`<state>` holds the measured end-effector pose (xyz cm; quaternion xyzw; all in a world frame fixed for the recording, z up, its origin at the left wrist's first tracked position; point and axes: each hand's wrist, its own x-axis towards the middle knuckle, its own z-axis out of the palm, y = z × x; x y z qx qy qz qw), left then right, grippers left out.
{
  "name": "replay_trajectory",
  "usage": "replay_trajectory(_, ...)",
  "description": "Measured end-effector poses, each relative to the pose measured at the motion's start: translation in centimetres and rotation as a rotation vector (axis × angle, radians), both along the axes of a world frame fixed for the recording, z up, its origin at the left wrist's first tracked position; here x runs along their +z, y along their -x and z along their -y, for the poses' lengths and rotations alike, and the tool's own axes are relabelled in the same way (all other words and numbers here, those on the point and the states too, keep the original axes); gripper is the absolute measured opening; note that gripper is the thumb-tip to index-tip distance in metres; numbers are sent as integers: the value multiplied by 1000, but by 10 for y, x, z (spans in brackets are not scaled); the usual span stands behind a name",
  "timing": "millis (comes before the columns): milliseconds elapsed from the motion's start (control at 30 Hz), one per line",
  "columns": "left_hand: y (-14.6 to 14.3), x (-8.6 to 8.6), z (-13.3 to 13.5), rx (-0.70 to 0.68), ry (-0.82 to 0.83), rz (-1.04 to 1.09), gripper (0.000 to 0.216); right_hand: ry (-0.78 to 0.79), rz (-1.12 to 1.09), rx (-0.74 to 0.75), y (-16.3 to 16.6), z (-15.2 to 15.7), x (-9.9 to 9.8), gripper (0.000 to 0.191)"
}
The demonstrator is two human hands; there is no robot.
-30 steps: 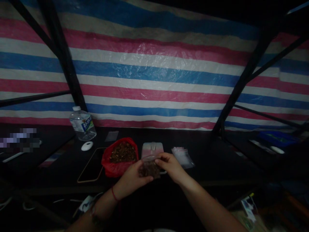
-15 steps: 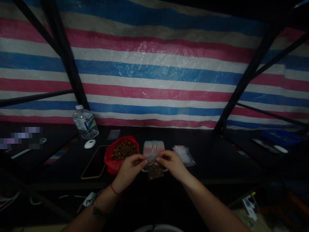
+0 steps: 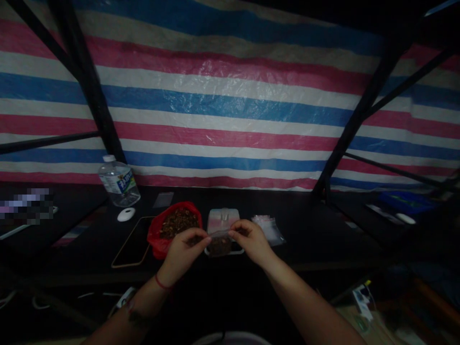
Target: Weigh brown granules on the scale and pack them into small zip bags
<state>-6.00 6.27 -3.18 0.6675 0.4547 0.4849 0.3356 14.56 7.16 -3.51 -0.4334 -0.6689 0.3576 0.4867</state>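
Dim scene; glare on striped sheet (image 3: 230,112); fine detail blurred.

one left hand (image 3: 184,253), one right hand (image 3: 254,243), one filled bag (image 3: 220,246) between them; beyond the left, one red bag (image 3: 159,245), one phone (image 3: 132,243), one bottle (image 3: 120,186); near the right, clear bags (image 3: 272,232), too overlapped to count.

We see a striped tarp (image 3: 223,105) in red, white and blue behind the black table (image 3: 305,263). Dark posts slant at its left (image 3: 91,91) and right (image 3: 354,120). Before the left one, we find a clear bottle (image 3: 120,184) upright, white-capped and blue-labelled. Near it lies a white oval object (image 3: 126,214), then a dark-screened phone (image 3: 132,242). Far right, we make out something blue (image 3: 406,203), too dim to identify.
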Motion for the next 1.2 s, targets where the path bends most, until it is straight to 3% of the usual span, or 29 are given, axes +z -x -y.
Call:
replay_trajectory(233, -1, -1, 3, -10, 8, 1, 19, 42, -67, 77, 8, 6, -1, 13)
replay_trajectory(600, -4, 0, 7, -58, -24, -114, 17, -97, 55, 80, 13, 12, 1, 7)
replay_trajectory(1067, -9, -2, 8, -81, -142, -218, 11, -171, 113, 80, 21, 19, -3, 4)
replay_trajectory(1200, -5, -1, 8, -93, -173, -263, 12, -125, 108, 33, 19, 17, 0, 5)
